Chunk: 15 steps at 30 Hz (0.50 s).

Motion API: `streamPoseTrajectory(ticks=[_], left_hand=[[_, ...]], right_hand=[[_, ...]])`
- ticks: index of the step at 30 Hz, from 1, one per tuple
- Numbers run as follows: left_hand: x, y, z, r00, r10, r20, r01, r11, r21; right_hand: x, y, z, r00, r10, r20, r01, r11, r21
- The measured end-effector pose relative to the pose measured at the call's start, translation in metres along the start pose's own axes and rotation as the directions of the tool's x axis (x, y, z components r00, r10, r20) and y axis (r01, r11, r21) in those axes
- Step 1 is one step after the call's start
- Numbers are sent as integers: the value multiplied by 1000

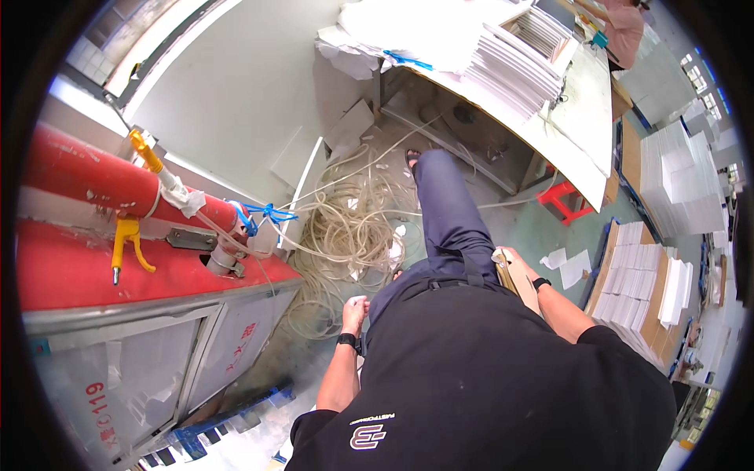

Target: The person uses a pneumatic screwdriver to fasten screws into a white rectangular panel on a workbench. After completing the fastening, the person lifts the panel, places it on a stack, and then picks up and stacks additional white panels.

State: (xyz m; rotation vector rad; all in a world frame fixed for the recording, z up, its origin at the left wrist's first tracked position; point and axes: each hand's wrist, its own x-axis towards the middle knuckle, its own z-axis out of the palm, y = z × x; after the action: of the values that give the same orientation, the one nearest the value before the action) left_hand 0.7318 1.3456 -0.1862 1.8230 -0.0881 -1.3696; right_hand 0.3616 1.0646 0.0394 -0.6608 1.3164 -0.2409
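Note:
My left hand [356, 314] hangs beside my left thigh with its fingers curled in; nothing shows in it. A dark band circles that wrist. At my right hip, my right hand [512, 259] is closed around a flat tan cardboard piece [520, 284], which is pressed close to my side and partly hidden by my shirt. My left leg is stretched forward, the foot by a tangled heap of clear hose [349, 224] on the floor.
A red pipe [94, 169] with a yellow air blow gun [126, 239] runs above a red-topped cabinet [157, 267] at left. Ahead, a worktable [577, 129] bears stacked white sheets [510, 67]. A red stool [564, 202] and white stacks [632, 271] stand right. A person [624, 31] is far right.

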Motion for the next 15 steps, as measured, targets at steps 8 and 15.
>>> streamPoseTrajectory(ticks=[8, 15], left_hand=[[4, -44, -6, 995, 35, -97, -33, 999, 25], [-6, -43, 15, 995, 84, -57, -82, 996, 37]], right_hand=[[99, 25, -48, 981, -168, 97, 194, 862, -468], [100, 22, -67, 967, -226, 115, 251, 789, -561]])
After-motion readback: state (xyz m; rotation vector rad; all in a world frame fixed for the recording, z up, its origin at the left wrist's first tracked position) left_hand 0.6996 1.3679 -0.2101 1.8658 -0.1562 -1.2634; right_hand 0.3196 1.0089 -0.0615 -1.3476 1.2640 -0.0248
